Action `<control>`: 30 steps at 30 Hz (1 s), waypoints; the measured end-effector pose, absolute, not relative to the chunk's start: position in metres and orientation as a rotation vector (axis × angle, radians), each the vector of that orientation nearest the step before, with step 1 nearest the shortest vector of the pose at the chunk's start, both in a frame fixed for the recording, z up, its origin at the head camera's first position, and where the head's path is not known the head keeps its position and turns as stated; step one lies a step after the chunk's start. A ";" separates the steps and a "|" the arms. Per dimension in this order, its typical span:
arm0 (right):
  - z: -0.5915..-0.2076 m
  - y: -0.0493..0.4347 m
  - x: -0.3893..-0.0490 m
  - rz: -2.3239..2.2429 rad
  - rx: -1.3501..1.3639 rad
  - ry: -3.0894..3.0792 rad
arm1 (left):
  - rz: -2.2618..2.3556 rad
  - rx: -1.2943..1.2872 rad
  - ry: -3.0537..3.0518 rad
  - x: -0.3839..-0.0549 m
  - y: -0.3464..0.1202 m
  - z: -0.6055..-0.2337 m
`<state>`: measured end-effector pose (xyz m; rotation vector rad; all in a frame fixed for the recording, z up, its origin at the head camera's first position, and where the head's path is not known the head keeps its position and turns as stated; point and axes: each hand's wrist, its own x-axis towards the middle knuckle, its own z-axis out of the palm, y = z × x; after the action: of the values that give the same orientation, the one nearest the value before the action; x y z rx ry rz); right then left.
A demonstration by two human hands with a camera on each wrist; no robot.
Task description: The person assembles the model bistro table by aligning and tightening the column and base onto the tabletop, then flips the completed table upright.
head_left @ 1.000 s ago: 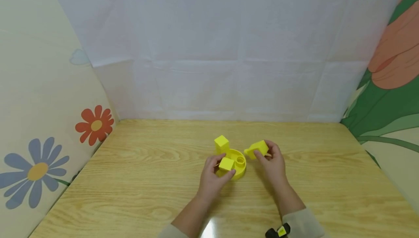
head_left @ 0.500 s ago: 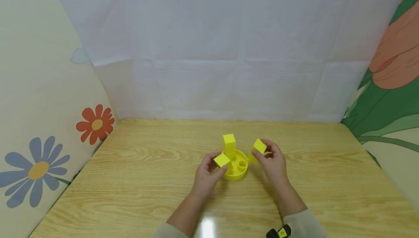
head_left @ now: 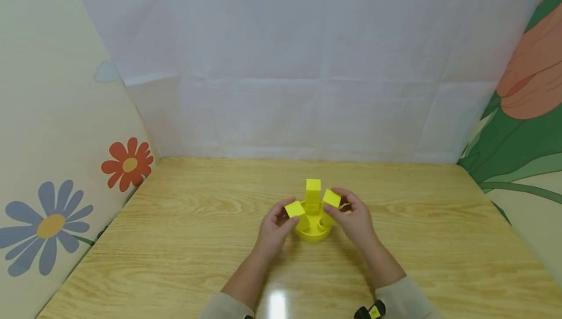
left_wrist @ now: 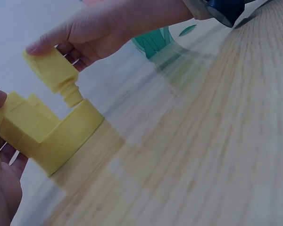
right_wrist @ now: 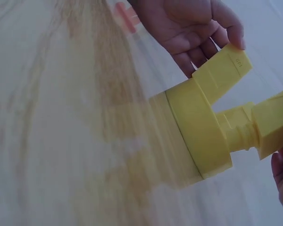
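A round yellow base (head_left: 312,237) with a raised rim stands on the table between both hands. A tall yellow block (head_left: 313,192) rises upright from its far side. My left hand (head_left: 272,231) pinches a second yellow block (head_left: 295,209) at the base's left side, thumb in front and fingers behind. In my right hand (head_left: 357,219), a third yellow block (head_left: 331,198) is held between thumb and fingers over the right-hand socket. The left wrist view shows its threaded stem (left_wrist: 70,93) pointing down at the base's rim, the block slightly tilted.
The wood-grain table (head_left: 197,241) runs back to a hanging white cloth (head_left: 281,89). Flower-printed panels flank it, one with a red flower (head_left: 130,164) at left. A black wrist strap (head_left: 370,310) sits at the right sleeve.
My right hand has turned its block from lying sideways to nearly upright and brought it left over the socket. The base has turned, its far block shifting right, while my left hand moved slightly left.
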<state>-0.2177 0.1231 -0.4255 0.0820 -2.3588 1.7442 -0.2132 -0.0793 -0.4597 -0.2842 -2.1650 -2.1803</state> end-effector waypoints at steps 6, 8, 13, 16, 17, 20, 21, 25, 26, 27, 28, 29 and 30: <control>-0.425 0.117 -0.221 1.707 0.134 -2.425 | -2.216 -0.279 -2.100 -0.216 -0.080 -0.461; -0.425 0.115 -0.222 1.683 0.164 -2.442 | -2.234 -0.270 -2.089 -0.216 -0.080 -0.462; -0.426 0.114 -0.223 1.664 0.162 -2.471 | -2.259 -0.245 -2.071 -0.216 -0.080 -0.462; -0.427 0.114 -0.223 1.662 0.169 -2.466 | -2.266 -0.236 -2.059 -0.216 -0.080 -0.462; -0.426 0.114 -0.223 1.656 0.175 -2.467 | -2.265 -0.235 -2.059 -0.216 -0.080 -0.462; -0.426 0.114 -0.224 1.653 0.185 -2.466 | -2.272 -0.235 -2.053 -0.215 -0.080 -0.462; -0.426 0.114 -0.224 1.652 0.184 -2.469 | -2.270 -0.239 -2.051 -0.215 -0.080 -0.462; -0.428 0.113 -0.225 1.644 0.180 -2.481 | -2.280 -0.236 -2.046 -0.215 -0.080 -0.462; -0.428 0.113 -0.226 1.641 0.180 -2.487 | -2.282 -0.234 -2.047 -0.216 -0.080 -0.462; -0.429 0.113 -0.226 1.637 0.179 -2.493 | -2.283 -0.230 -2.051 -0.216 -0.080 -0.462; -0.429 0.113 -0.226 1.634 0.181 -2.499 | -2.286 -0.225 -2.053 -0.215 -0.080 -0.461; -0.430 0.113 -0.226 1.639 0.178 -2.504 | -2.286 -0.223 -2.058 -0.215 -0.081 -0.461; -0.430 0.113 -0.226 1.640 0.177 -2.506 | -2.282 -0.225 -2.062 -0.215 -0.081 -0.461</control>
<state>-0.2264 0.1125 -0.4304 0.1770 -2.5060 1.6401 -0.2151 -0.0806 -0.4608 -0.2252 -2.0624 -2.2822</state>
